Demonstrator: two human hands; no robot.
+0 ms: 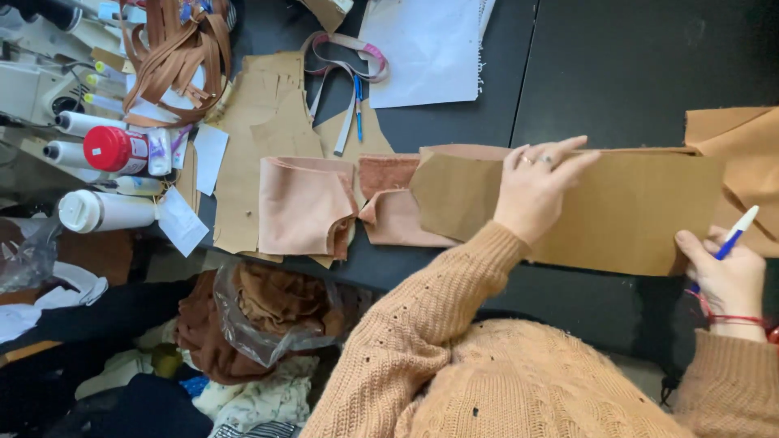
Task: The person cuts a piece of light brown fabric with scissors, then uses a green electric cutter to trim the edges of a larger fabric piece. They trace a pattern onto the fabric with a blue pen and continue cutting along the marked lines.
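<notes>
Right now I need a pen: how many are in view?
2: a blue-and-white pen in the right hand, a blue pen by the tape measure. Others may be hidden.

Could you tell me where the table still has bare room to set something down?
The dark table is bare beyond the cardboard pattern, right of the white paper. The left end is crowded with thread cones, cut pieces and straps.

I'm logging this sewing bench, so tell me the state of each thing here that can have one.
Left hand: flat, pressing the card pattern.
Right hand: gripping the pen.
Pen: held, tip hidden behind the hand.
Card pattern: lying flat on tan fabric.
Pink fabric: folded, edges curling.
Tape measure: loosely looped, unrolled.
Red-capped bottle: capped, on its side.
White bottle: capped, on its side.
Plastic bag: open, holding brown fabric.
</notes>
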